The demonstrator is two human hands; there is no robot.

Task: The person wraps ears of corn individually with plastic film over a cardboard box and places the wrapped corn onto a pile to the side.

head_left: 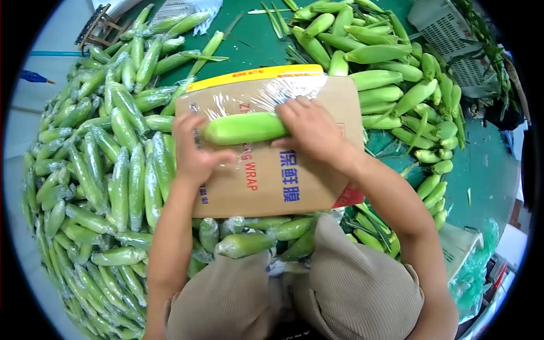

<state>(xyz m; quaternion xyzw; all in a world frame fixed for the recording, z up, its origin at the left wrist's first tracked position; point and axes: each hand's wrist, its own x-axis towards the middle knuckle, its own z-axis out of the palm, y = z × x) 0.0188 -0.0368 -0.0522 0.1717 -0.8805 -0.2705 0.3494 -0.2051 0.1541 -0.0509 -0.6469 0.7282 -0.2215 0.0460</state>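
Observation:
A green ear of corn in its husk (243, 128) lies sideways over a cardboard cling film box (226, 192). My right hand (311, 127) is closed around the ear's right end. At its left end is my left hand (195, 144), slightly blurred, with thumb and fingers apart; whether it touches the husk I cannot tell. Clear cling film (272, 93) stretches shiny across the far part of the box, beside a yellow strip (255, 75) along the far edge. Beneath my fingers, part of the ear is hidden.
Many film-wrapped ears (122, 170) are heaped on the left and along the box's near side. Unwrapped ears (379, 85) form a pile on the right. A pale plastic crate (447, 42) stands at the far right, and green plastic bags (479, 272) lie at the lower right.

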